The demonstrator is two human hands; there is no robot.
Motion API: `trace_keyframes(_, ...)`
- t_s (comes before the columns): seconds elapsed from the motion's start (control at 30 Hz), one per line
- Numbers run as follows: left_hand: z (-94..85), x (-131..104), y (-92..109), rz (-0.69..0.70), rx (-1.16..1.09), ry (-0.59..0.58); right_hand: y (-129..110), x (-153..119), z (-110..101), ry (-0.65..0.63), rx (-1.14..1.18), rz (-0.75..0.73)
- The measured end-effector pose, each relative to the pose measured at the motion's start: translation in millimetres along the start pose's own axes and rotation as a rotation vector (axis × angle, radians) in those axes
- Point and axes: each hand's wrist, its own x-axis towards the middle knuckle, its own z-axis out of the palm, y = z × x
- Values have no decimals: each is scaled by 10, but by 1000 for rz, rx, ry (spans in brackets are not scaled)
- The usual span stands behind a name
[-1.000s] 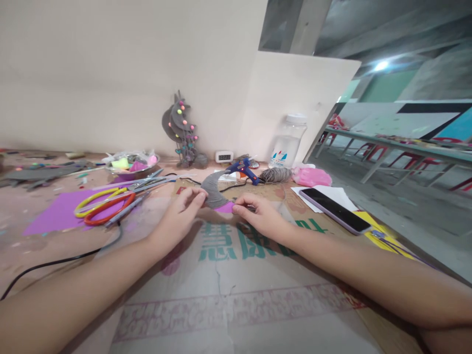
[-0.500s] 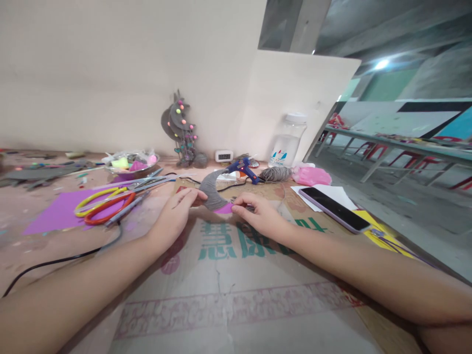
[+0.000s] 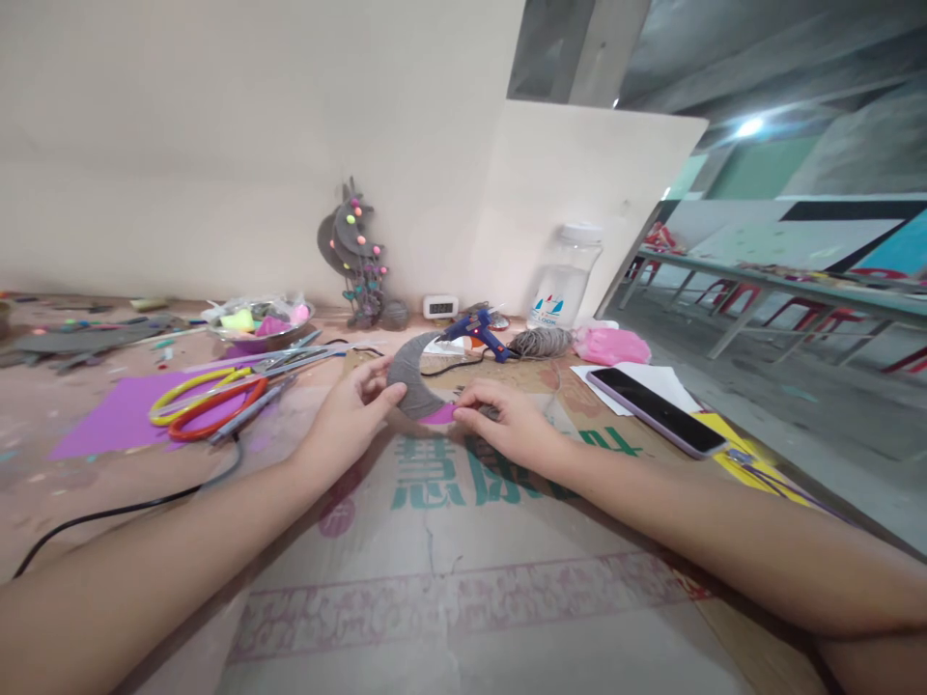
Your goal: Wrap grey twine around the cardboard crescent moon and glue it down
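Observation:
A crescent (image 3: 415, 384) wrapped in grey yarn is held up over the cardboard near the middle of the view, its lower right end showing bare purple. My left hand (image 3: 356, 405) grips its left edge between thumb and fingers. At the purple end, my right hand (image 3: 499, 415) is closed in a pinch, with a bit of grey yarn under its fingers. Behind the crescent lies a blue glue gun (image 3: 478, 333), and a grey yarn ball (image 3: 540, 342) rests just right of it.
Scissors (image 3: 210, 401) with yellow and red handles lie on purple sheet (image 3: 108, 420) at left, near a bowl of pompoms (image 3: 261, 323). A decorated moon ornament (image 3: 356, 251), small clock (image 3: 440, 307), water bottle (image 3: 563, 280), pink bundle (image 3: 612, 345) and phone (image 3: 656, 410) stand or lie around.
My left thumb has come onto the front face of the crescent, and its fingers are now behind the edge. The crescent has shifted slightly left. My right hand has barely moved.

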Motion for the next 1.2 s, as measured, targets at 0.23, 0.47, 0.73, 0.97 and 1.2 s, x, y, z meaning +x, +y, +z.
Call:
trace_keyframes(0.23, -26, 21, -71, -16, -54, -46, 3, -11, -27, 126, 193, 112)
trace_keyframes(0.47, 31, -55, -10, -23, -27, -188, -126, 29, -27, -39, 153, 56)
trace_keyframes(0.73, 34, -98, 21, 171, 207, -164, -230, -13, 52, -54, 214, 229)
trace_keyframes(0.97, 49, -115, 66, 52, 314, -176, -241, -21, 32, -4, 215, 248)
trace_keyframes(1.2, 52, -115, 46, 113, 287, -242, -199, -4, 50, 17, 191, 248)
